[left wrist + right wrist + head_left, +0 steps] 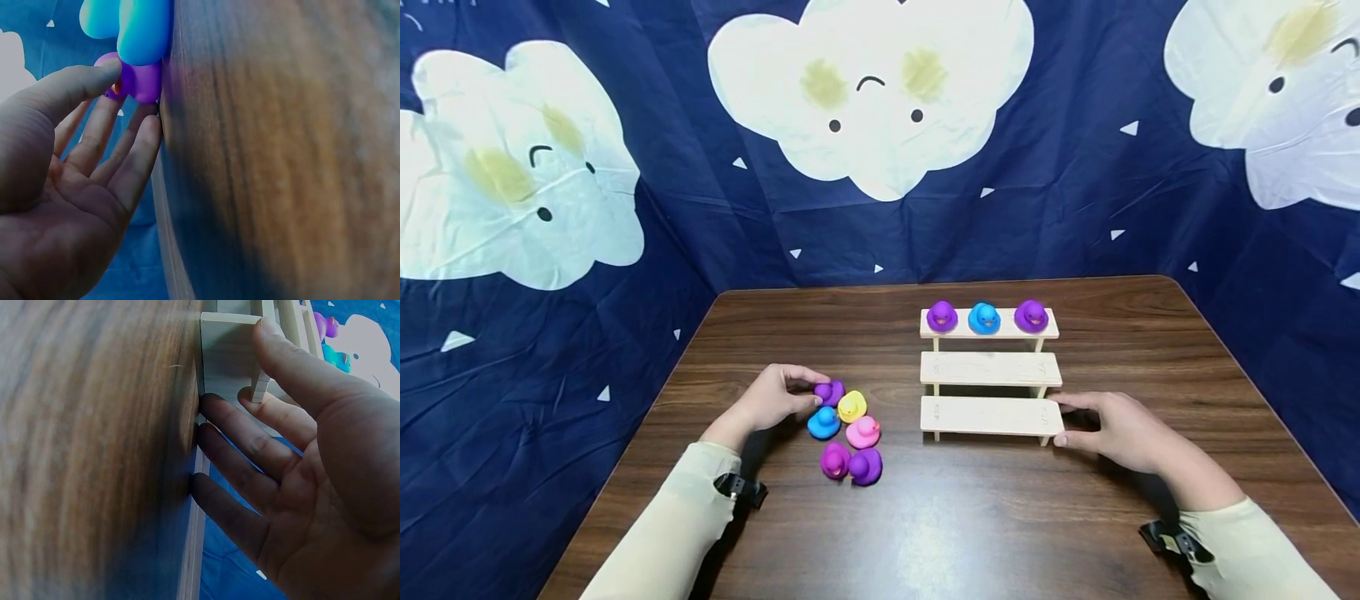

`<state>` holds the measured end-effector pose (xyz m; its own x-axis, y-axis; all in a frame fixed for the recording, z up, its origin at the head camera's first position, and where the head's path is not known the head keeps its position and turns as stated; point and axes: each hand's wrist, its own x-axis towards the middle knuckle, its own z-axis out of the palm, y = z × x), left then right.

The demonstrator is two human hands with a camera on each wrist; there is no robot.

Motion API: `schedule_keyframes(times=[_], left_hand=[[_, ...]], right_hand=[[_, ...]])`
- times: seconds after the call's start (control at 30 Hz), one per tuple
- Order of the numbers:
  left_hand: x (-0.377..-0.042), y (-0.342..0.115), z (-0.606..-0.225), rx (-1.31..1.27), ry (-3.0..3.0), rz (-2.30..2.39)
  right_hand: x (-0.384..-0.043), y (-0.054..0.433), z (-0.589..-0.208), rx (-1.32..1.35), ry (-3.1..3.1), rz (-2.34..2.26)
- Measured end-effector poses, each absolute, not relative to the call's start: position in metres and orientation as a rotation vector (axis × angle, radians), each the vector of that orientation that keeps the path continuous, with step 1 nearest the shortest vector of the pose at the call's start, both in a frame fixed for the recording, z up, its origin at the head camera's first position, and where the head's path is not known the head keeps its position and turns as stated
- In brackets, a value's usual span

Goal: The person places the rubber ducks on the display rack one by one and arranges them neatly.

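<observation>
On the left of the table, my left hand (777, 395) pinches a purple rubber duck (830, 392) between thumb and fingers; in the left wrist view the thumb lies against the duck's head (134, 81). Close beside it are a yellow duck (852, 407), a blue duck (824, 423) and a pink duck (863, 432). My right hand (1120, 429) grips the right end of a three-step wooden stand (992, 415), its thumb at the bottom step's edge in the right wrist view. The top step bears two purple ducks (1032, 316) with a blue duck (984, 318) between them.
A magenta duck (835, 460) and another purple duck (867, 467) sit nearer the front of the group. The brown wooden table (1000, 525) ends at a dark blue cloth backdrop (880, 233) with white clouds.
</observation>
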<state>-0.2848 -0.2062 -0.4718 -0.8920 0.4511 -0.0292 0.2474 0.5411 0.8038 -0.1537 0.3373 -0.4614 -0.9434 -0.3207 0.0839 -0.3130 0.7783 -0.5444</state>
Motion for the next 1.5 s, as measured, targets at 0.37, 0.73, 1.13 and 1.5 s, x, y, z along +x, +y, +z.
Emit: schedule_keyframes(times=[0.37,0.73,1.13,1.5], left_hand=[[-0.280,-0.201,-0.469,0.641,2.611,1.233],[-0.281,-0.192,-0.463,0.623,2.732,1.363],[-0.264,-0.150,-0.435,0.690,2.614,1.589],[-0.250,-0.109,-0.421,0.798,2.598,1.624]], right_hand=[[-0.154,0.337,-0.462,-0.511,2.956,-0.899],[-0.154,0.337,-0.462,-0.524,2.944,-0.905],[-0.154,0.337,-0.462,-0.538,2.949,-0.906],[-0.153,0.336,-0.461,-0.538,2.947,-0.904]])
